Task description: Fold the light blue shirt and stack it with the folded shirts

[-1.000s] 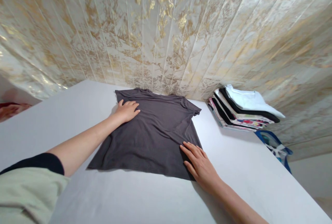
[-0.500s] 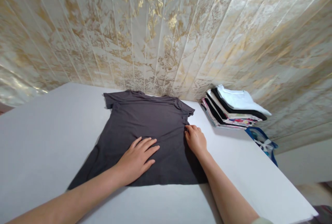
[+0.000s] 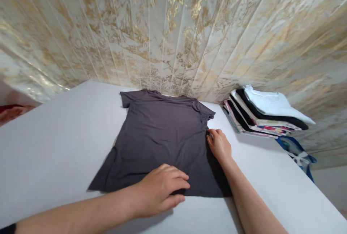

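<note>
A dark grey T-shirt (image 3: 165, 136) lies spread on the white table, its sleeves and neckline towards the curtain and its bottom hem facing me. Over that hem, near the middle, my left hand (image 3: 162, 188) hovers or rests with loosely bent fingers apart, holding nothing; whether its fingertips touch the cloth I cannot tell. My right hand (image 3: 220, 145) is at the shirt's right side edge, below the sleeve, its thumb and fingers closed on the fabric. Shallow wrinkles run across the shirt's front.
On the right, a stack of folded clothes (image 3: 267, 114) stands by the curtain, a white piece on top. A blue-edged clear bag (image 3: 296, 154) sits beside the table's right edge. A gold-patterned curtain (image 3: 173, 35) hangs behind the white table (image 3: 67, 136). Red cloth (image 3: 13, 114) shows far left.
My left hand has gone from lying flat on the shirt down to its hem, with fingers more bent. The right hand stays at the side edge. The view has turned slightly left.
</note>
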### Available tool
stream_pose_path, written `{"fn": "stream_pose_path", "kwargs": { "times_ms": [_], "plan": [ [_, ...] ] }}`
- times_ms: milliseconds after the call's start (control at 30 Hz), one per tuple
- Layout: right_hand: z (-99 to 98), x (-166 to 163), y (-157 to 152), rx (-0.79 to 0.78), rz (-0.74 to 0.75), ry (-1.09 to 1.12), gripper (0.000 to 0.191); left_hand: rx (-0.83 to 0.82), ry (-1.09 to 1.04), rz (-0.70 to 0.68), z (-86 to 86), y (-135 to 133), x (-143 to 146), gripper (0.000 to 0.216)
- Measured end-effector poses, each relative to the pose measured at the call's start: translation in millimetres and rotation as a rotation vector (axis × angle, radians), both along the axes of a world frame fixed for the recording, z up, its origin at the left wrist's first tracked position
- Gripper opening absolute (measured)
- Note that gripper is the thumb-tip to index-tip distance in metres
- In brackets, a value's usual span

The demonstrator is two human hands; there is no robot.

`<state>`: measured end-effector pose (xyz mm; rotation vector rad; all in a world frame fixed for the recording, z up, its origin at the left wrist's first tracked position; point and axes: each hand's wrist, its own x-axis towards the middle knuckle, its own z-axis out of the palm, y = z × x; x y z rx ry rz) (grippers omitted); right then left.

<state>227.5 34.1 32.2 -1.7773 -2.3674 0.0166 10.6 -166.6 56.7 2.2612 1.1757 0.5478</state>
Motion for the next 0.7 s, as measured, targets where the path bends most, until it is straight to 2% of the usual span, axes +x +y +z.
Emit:
{"fn": "stream_pose_path", "kwargs": {
  "times_ms": [100,200,267,333,467,600,700],
  "plan": [
    [-1.7,0,-2,0.008,-0.023,0.021,0.021,0.049,0.055,0.218,-1.6,14,-15,0.027],
    [-1.2,1,-3,-0.001,-0.038,0.044,0.017,0.105,0.281,0.518,-5.5,28,-34,0.024],
    [-1.6,3,-3,0.003,-0.035,0.051,0.015,0.094,0.424,0.594,-6.5,32,-40,0.02],
    [-2.5,4,-3,0.015,-0.033,0.057,0.015,0.04,0.484,0.564,-4.3,29,-39,0.019],
    [-2.6,5,-7,0.075,0.03,0.131,0.02,-0.101,0.461,0.395,8.7,8,-22,0.019],
    [1.6,-5,-22,0.109,0.313,0.292,0.026,-0.181,0.373,0.271,24.3,-4,-11,0.018],
    [5.5,-20,-39,-0.007,0.53,0.332,0.03,-0.154,0.27,0.3,27.8,7,-20,0.02]
  ]
}}
